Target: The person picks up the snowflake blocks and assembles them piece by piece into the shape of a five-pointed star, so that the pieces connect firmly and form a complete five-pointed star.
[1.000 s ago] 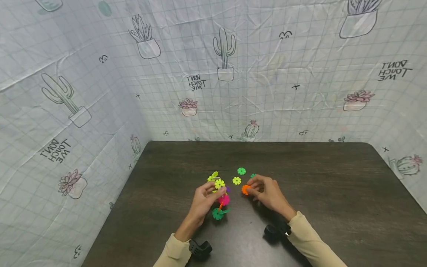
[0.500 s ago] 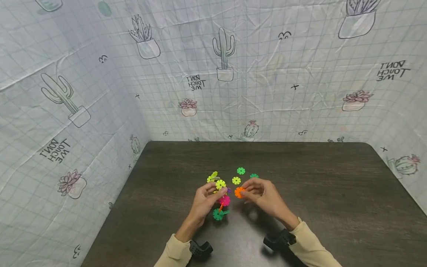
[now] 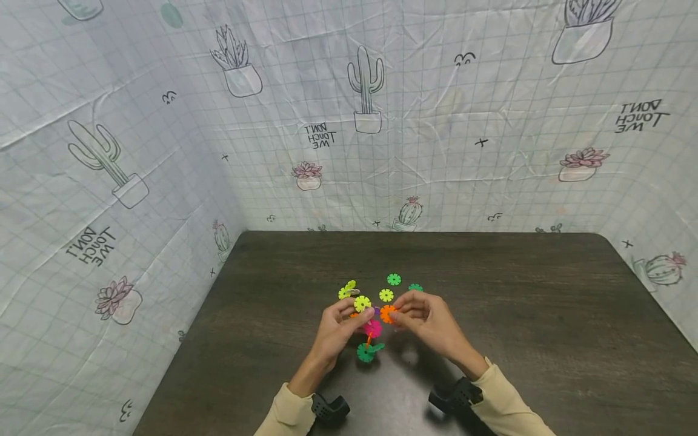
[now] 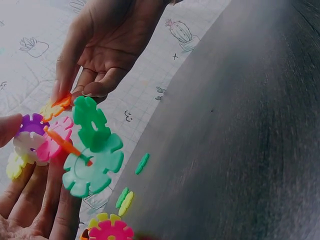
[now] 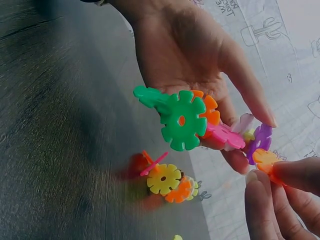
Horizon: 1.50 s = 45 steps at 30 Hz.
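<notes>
My left hand (image 3: 334, 330) holds a chain of interlocking notched plastic discs between thumb and fingers. The chain has a purple disc (image 5: 259, 144), a white disc (image 4: 29, 146), a pink disc (image 3: 372, 329), an orange disc (image 5: 212, 111) and green discs (image 3: 366, 352) at the near end. A yellow disc (image 3: 362, 303) shows at the left fingertips. With thumb and fingertips, my right hand (image 3: 436, 321) pinches another orange disc (image 3: 388, 313). Its edge meets the purple disc in the right wrist view.
Beyond the hands, a green disc (image 3: 394, 279), a yellow disc (image 3: 386, 295) and a darker green disc (image 3: 415, 287) lie on the dark table (image 3: 523, 315). A joined cluster with a yellow disc (image 5: 164, 179) rests behind the left hand. A printed cloth (image 3: 425, 139) hangs around the table.
My right hand has moved left, bringing the orange disc from beside the loose discs to the chain. The chain's green end has swung slightly right; the left hand stays nearly in place.
</notes>
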{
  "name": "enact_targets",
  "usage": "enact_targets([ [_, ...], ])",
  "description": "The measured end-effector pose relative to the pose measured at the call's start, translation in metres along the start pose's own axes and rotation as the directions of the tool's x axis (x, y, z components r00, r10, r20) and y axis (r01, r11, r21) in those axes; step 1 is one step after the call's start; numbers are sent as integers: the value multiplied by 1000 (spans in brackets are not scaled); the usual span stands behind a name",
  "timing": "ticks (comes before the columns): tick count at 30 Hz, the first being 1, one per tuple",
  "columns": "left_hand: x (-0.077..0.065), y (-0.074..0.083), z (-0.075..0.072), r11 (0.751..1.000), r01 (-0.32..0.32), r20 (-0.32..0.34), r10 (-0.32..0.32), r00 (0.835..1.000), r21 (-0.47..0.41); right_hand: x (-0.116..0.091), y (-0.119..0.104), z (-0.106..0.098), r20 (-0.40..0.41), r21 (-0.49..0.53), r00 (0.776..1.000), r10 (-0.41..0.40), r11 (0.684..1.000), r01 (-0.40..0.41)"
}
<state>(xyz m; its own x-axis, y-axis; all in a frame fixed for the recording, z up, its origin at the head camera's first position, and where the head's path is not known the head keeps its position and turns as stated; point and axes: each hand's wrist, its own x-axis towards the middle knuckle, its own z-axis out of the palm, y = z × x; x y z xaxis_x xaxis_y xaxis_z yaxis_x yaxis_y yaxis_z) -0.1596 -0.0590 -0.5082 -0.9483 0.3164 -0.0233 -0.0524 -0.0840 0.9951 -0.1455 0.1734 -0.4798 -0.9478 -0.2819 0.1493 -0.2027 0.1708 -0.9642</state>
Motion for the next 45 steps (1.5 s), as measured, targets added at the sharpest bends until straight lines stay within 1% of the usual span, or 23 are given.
enact_targets([
  [6, 1, 0, 0, 1000, -5, -8, 5, 1000, 2, 0, -1, 1, -16, -9, 1000, 24, 1000, -24],
  [9, 1, 0, 1, 1000, -14, -9, 14, 1000, -6, 0, -1, 1, -23, -10, 999, 23, 1000, -24],
  [14, 1, 1, 1, 999, -40, 8, 40, 999, -10, -1, -1, 0, -32, -14, 999, 17, 1000, -18],
  [18, 0, 1, 0, 998, -67, 30, 68, 997, -11, -2, -1, -1, -37, -41, 999, 3, 999, -4],
  [22, 1, 1, -1, 996, -87, 39, 86, 995, 4, -3, -2, -1, -48, -64, 999, -10, 998, 7],
  [28, 0, 0, -2, 994, -107, 41, 106, 994, 29, -4, 0, 2, -60, -22, 998, -22, 1000, 21],
  [34, 0, -3, -1, 993, -113, 25, 112, 993, 46, -5, 4, 4, -73, 1, 997, -22, 1000, 22],
  [38, -1, -4, 0, 993, -103, 10, 103, 995, 51, -6, 6, 7, -90, -28, 995, -33, 999, 30],
  [42, -2, -3, 1, 994, -91, 3, 91, 996, 66, -7, 6, 9, -89, -58, 995, -50, 997, 45],
  [45, -1, -2, 0, 991, -94, 8, 94, 996, 92, -6, 5, 8, -80, -44, 995, -60, 997, 56],
])
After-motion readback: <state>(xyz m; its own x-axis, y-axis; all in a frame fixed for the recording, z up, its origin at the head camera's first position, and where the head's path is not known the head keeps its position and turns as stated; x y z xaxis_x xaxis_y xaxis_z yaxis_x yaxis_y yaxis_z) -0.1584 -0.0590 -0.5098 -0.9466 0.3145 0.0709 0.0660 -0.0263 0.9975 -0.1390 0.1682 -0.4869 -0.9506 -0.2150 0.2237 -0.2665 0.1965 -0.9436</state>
